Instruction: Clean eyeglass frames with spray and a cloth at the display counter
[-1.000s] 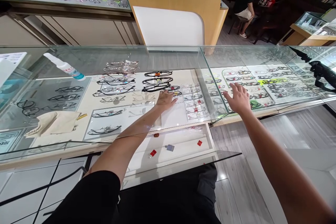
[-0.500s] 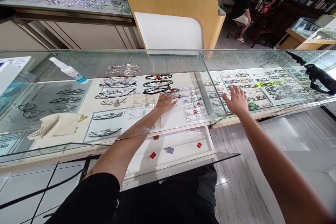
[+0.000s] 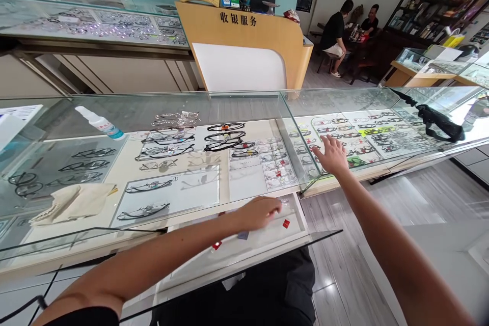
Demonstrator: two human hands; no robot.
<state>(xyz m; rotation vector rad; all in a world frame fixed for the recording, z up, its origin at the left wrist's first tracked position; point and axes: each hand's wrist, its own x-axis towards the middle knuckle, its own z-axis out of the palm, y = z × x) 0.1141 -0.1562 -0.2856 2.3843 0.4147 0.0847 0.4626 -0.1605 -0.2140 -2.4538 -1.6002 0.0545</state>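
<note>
- Glass-topped worktop [image 3: 252,107], display-case type; tiled floor [image 3: 324,265] beyond its near edge.
- Red tag [image 3: 286,223]: lies in the open drawer [image 3: 263,241], right-hand part. Judged very light, fairly stiff; best pinched by opposite edges.
- Grey tag [image 3: 243,235]: same drawer, partly hidden by the forearm. Likely thin; edge grip again.
- Left hand [image 3: 260,212]: above drawer, near red tag, fingers curled inward. Cannot tell whether anything is held.
- Right hand [image 3: 333,155]: at the worktop glass, fingers spread wide, nothing held.
- Dark-framed eyeglasses [image 3: 225,145]: under the glass. Judged light, slippery at the lenses, fragile at the hinges; take by bridge or rim.
- Spray bottle [image 3: 100,123] and soft folded cloth [image 3: 76,202]: farther left.
- Background: wooden counter [image 3: 244,30], two seated people.
</note>
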